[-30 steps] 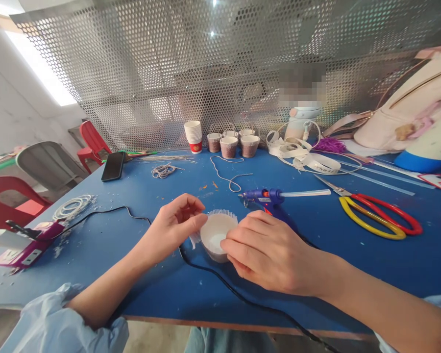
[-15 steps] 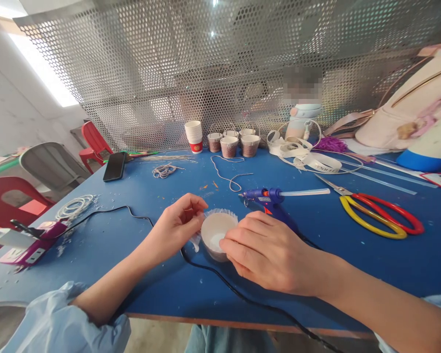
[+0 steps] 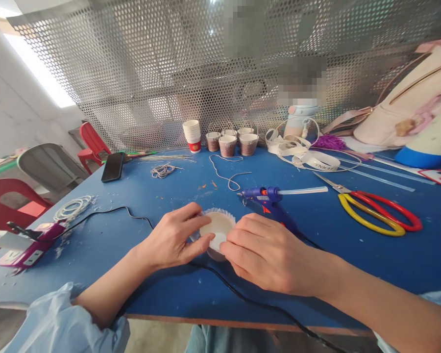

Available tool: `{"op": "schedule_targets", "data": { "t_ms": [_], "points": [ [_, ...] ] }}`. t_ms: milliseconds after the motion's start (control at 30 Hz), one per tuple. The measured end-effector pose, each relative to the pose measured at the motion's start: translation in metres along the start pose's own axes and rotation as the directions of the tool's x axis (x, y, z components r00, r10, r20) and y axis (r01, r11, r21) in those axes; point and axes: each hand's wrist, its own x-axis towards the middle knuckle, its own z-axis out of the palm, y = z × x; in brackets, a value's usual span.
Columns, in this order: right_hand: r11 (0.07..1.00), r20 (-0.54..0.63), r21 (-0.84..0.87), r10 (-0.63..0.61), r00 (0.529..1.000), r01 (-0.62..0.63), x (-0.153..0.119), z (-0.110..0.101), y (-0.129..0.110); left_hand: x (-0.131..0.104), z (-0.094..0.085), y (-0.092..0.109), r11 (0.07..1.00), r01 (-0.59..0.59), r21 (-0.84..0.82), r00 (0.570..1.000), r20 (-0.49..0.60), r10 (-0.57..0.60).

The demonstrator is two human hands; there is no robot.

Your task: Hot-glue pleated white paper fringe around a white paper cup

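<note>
A small paper cup (image 3: 217, 223) with a white inside and a brownish outside stands in front of me, with frilly translucent lace trim (image 3: 226, 213) round its far rim. My right hand (image 3: 268, 252) grips the cup's right side, fingers bent over the rim. At the left side my left hand (image 3: 180, 234) curls round the cup and trim, its thumb lying over the near rim and its fingers on the outer side. The palms hide much of the cup's wall. Just beyond my right hand lies a blue hot glue gun (image 3: 266, 196) with a glue stick in its back.
Scissors (image 3: 375, 208) lie at right, ribbon (image 3: 297, 152) behind them. Several small buckets (image 3: 228, 145) and stacked paper cups (image 3: 192, 136) stand at the back. A phone (image 3: 113, 166), cord (image 3: 163, 170) and purple power strip (image 3: 33, 245) are leftward. A black cable (image 3: 242, 291) crosses before me.
My left hand has shifted right over the cup, its thumb moving from the outer left edge onto the rim. The loose trim at left now lies closer to the cup. My right hand stays put.
</note>
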Motion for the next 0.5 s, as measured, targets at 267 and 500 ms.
{"op": "schedule_targets", "data": {
  "t_ms": [267,500],
  "points": [
    [1.0,0.004,0.006,0.003,1.0,-0.003,-0.0002,-0.0001,0.0018,0.0009,0.0058,-0.0049,0.997,-0.037,-0.07,0.997,-0.075,0.031],
    [1.0,0.027,0.011,0.008,1.0,-0.009,-0.0014,-0.0012,-0.0002,0.0021,-0.0016,0.0023,0.96,0.075,-0.27,0.99,-0.093,-0.104]
  ]
}}
